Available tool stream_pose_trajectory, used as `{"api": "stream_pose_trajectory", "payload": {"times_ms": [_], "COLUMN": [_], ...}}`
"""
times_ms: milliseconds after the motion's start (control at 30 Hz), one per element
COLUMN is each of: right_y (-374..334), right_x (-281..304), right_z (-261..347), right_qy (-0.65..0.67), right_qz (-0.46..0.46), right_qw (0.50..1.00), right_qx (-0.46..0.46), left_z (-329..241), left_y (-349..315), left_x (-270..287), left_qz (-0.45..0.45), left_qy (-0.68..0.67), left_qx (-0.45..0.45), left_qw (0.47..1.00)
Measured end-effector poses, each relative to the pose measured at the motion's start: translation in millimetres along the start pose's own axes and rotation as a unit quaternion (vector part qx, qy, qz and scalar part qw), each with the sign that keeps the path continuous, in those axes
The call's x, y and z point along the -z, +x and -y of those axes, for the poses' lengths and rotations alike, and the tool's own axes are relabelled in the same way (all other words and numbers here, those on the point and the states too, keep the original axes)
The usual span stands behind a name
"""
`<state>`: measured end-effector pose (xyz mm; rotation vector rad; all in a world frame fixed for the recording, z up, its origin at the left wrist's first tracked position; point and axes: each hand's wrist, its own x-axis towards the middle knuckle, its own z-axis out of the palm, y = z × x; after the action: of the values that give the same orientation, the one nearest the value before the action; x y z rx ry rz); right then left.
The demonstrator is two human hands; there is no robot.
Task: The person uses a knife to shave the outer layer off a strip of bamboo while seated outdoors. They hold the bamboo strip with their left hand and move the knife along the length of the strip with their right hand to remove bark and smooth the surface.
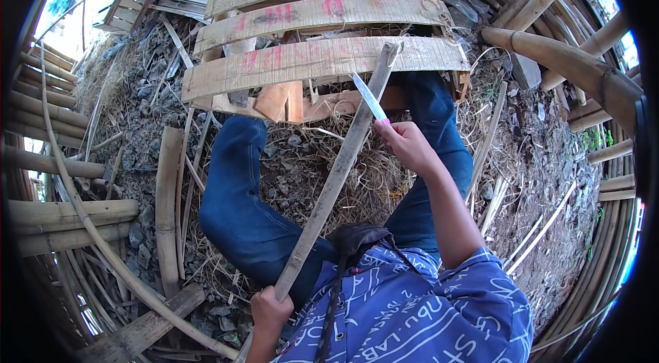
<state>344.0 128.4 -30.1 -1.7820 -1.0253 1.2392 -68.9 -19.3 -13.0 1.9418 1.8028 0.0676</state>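
A long, weathered bamboo strip slants from my lower left up to the slatted wooden crate in front of me. Its far end rests against the crate's nearest slat. Low beside my hip, my left hand is closed round the strip's near end. My right hand grips a knife by its pink handle, above my right knee. The pale blade points up and left and overlaps the strip near its upper part; whether it touches the strip, I cannot tell.
My bent legs in jeans flank the strip. Split bamboo pieces and dry shavings litter the stony ground. Thick bamboo poles stand at the right, others at the left. A long curved bamboo length arcs along the left side.
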Motion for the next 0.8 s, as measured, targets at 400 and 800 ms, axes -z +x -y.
{"api": "stream_pose_trajectory", "payload": {"times_ms": [400, 800], "right_y": [34, 20], "right_x": [47, 30], "right_z": [15, 17], "right_qy": [-0.094, -0.012], "right_qz": [-0.198, -0.144], "right_qw": [0.973, 0.984], "right_qx": [0.073, 0.099], "left_z": [0, 1], "left_y": [1, 0], "left_x": [1, 1], "left_qz": [0.0, 0.01], "left_qy": [0.014, 0.027], "left_qx": [-0.008, -0.006], "left_qw": [1.0, 1.0]}}
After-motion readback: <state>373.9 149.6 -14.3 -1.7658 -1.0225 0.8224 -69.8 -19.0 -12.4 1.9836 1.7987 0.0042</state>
